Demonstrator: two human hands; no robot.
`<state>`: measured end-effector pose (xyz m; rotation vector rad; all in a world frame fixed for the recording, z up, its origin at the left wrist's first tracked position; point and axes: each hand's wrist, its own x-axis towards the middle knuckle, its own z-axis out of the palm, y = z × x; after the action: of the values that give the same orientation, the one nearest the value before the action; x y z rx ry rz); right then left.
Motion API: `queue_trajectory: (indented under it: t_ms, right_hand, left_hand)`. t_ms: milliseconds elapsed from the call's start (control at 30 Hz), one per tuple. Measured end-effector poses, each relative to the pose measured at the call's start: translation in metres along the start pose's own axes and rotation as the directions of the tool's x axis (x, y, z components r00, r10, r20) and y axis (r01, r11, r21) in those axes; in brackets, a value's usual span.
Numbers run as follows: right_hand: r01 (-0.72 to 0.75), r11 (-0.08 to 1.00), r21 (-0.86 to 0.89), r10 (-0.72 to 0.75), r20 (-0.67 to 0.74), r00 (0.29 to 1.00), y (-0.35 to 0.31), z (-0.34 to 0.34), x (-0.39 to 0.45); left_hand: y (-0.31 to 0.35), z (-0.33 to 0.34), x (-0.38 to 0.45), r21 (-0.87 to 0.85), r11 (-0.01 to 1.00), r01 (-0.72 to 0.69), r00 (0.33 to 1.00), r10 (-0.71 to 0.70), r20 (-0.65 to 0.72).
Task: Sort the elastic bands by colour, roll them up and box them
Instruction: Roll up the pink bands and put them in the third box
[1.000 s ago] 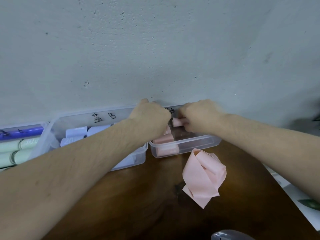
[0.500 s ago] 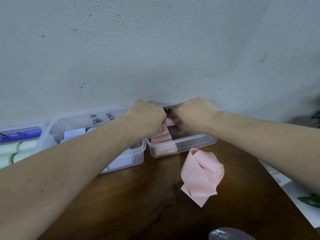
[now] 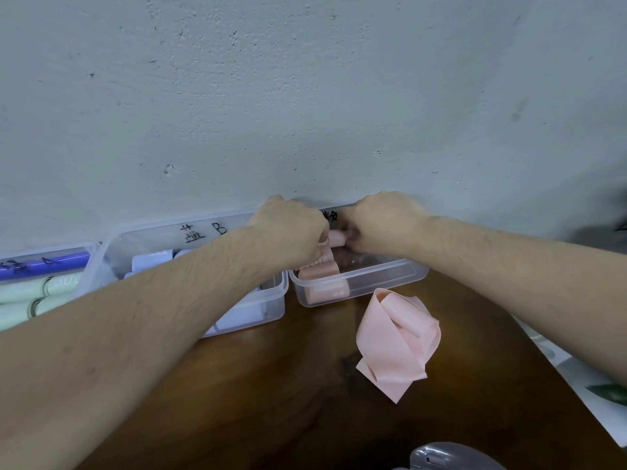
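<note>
Both hands are over the back of the clear box [image 3: 359, 283] that holds the pink rolls, close together, with a small pink roll [image 3: 336, 238] caught between them. The left hand [image 3: 290, 232] has its fingers curled down round the roll's left end, and the right hand [image 3: 383, 222] has its fingers curled onto the right end, so each grip looks clamped on the roll, though the fingertips themselves are hidden. A second ago the hands were a little further apart, with more of the roll showing; now they have closed in and only a short piece of it shows. That suggests the roll is being tightened or pressed into place in the box, so this band is nearly boxed. Just below the left hand, two finished pink rolls [image 3: 325, 283] lie at the left end of the same box. Nearer the person than both hands, a loose pink band [image 3: 397, 340] lies crumpled on the brown worktop [image 3: 271, 401], not yet rolled and probably next. Left of the left hand stands a box of pale blue rolls [image 3: 149, 259].
</note>
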<state>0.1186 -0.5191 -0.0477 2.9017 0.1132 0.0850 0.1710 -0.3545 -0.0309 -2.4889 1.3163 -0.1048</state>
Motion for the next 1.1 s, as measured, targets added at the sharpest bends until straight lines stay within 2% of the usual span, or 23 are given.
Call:
queue_trajectory:
  t_ms: [267, 400, 633, 800, 967, 1100]
  right_hand:
    - [0.009, 0.997, 0.081, -0.01, 0.017, 1.0, 0.007, -0.005, -0.006]
    - [0.007, 0.997, 0.082, -0.004, -0.034, 0.999, 0.012, -0.009, -0.014]
    - [-0.026, 0.983, 0.184, 0.052, -0.143, 0.988, 0.017, -0.029, -0.052]
    - [-0.04, 0.965, 0.258, 0.085, -0.165, 0.983, 0.02, -0.041, -0.092]
    - [-0.051, 0.942, 0.333, 0.113, -0.17, 0.979, 0.019, -0.043, -0.132]
    - [-0.046, 0.897, 0.44, 0.077, -0.054, 0.996, 0.015, -0.037, -0.161]
  left_hand:
    - [0.006, -0.004, -0.006, 0.02, 1.0, -0.003, 1.0, 0.004, -0.026]
    - [0.008, -0.007, -0.009, -0.006, 1.0, -0.003, 0.999, 0.003, -0.051]
    - [0.019, -0.019, -0.032, -0.2, 0.98, -0.001, 0.979, -0.04, -0.202]
    - [0.042, -0.028, -0.063, -0.4, 0.915, -0.059, 0.947, -0.076, -0.313]
    - [0.077, -0.025, -0.104, -0.622, 0.783, -0.011, 0.963, -0.16, -0.219]
    - [0.101, -0.007, -0.126, -0.728, 0.684, 0.032, 0.981, -0.162, -0.109]
